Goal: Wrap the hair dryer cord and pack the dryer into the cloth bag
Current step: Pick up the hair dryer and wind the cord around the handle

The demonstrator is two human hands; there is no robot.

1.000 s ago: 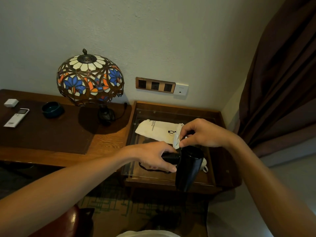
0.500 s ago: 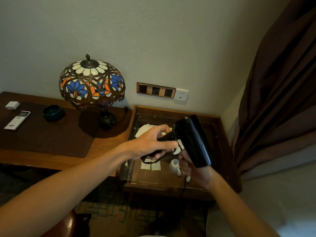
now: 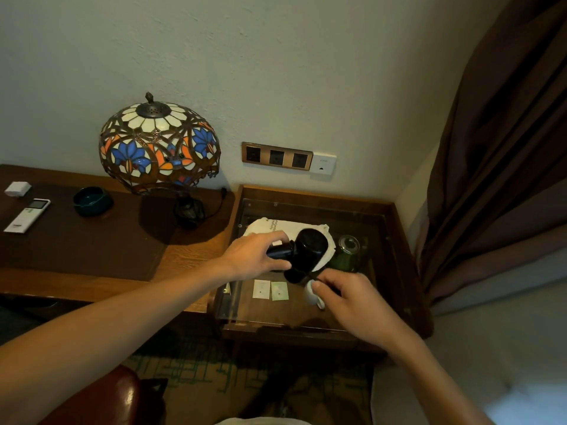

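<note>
The left hand (image 3: 256, 258) grips the dryer (image 3: 305, 254) by its handle, which points left. Its barrel runs front to back over the bag (image 3: 287, 230) near the table's (image 3: 395, 240) back edge. The right hand (image 3: 352, 305) pinches the cord (image 3: 319, 277).

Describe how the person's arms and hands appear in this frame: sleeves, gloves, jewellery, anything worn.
Both forearms are bare right up to the frame edge, with no sleeve showing. The left hand and the right hand are ungloved. No watch, bracelet or strap shows on either wrist, and no ring can be made out on the visible fingers. The dim light hides finer detail.
</note>
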